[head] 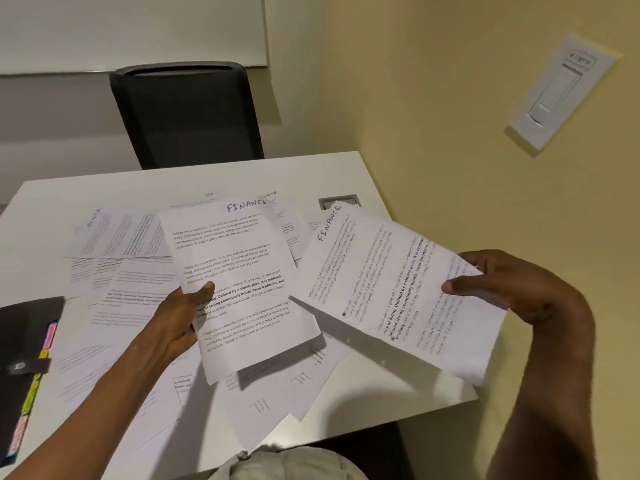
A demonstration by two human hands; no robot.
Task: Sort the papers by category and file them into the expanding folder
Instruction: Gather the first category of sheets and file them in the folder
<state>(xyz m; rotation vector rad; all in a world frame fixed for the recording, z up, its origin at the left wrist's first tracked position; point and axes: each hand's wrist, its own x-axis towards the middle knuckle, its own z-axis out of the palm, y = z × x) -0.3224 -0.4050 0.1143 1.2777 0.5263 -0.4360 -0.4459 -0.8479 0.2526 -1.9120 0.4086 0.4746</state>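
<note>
Papers are lying scattered over the white desk [346, 174] in the head view, and two of them are being held up above the pile. The left hand [176, 320] is pinching one sheet [239, 278] at its lower left edge, thumb on top; "FINANCE" is handwritten at its head, with printed paragraphs starting "Village life is a peaceful, close-knit..." below. At three o'clock from it, the right hand [502, 282] is gripping a second sheet [398, 289] by its far edge, thumb over the print; it is carrying "FINANCE" too, turned sideways. Both are looking thin, light and floppy, sagging away from the grip, so holding near an edge with a flat pinch should suit them and creasing is the risk. The black folder [24, 341] with coloured tabs is sitting at nine o'clock on the desk; its tab writing is too blurred to read.
</note>
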